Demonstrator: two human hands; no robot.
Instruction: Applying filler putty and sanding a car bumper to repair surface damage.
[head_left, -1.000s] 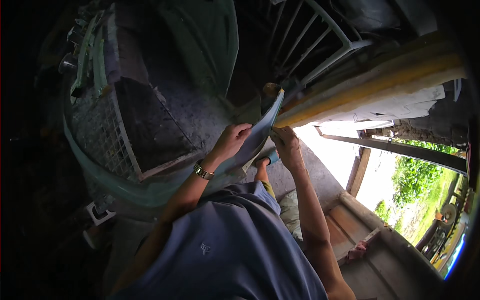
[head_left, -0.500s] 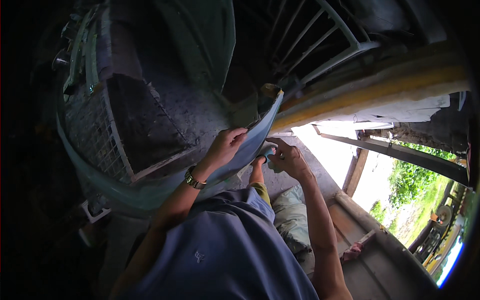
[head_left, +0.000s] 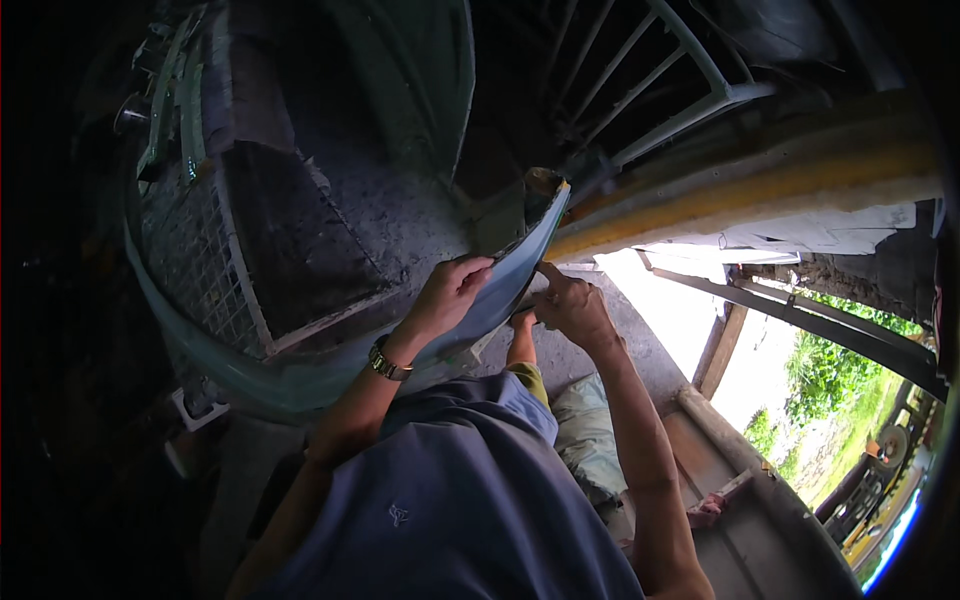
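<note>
My left hand (head_left: 450, 295), with a metal watch at the wrist, grips the upper edge of a long, curved, pale blue-green panel (head_left: 352, 362), fingertips bent over the rim. My right hand (head_left: 570, 305) is at the panel's right-hand lower edge, index finger reaching to it and the other fingers curled; what they hold, if anything, is hidden. The panel narrows to a raised tip (head_left: 548, 200) with a darker, rough patch. My bare leg (head_left: 520, 345) shows beneath it.
Behind the panel lie a wire grid (head_left: 205, 265) and dark sheet. Metal bars (head_left: 680, 75) and a yellow-streaked beam (head_left: 740, 190) stand beyond. At right are a crumpled sack (head_left: 585, 440), a grey ledge (head_left: 740, 470) and an opening onto greenery (head_left: 820, 400).
My left hand has shifted slightly down and left along the panel. My right hand has dropped a little from the edge, with its index finger now more extended.
</note>
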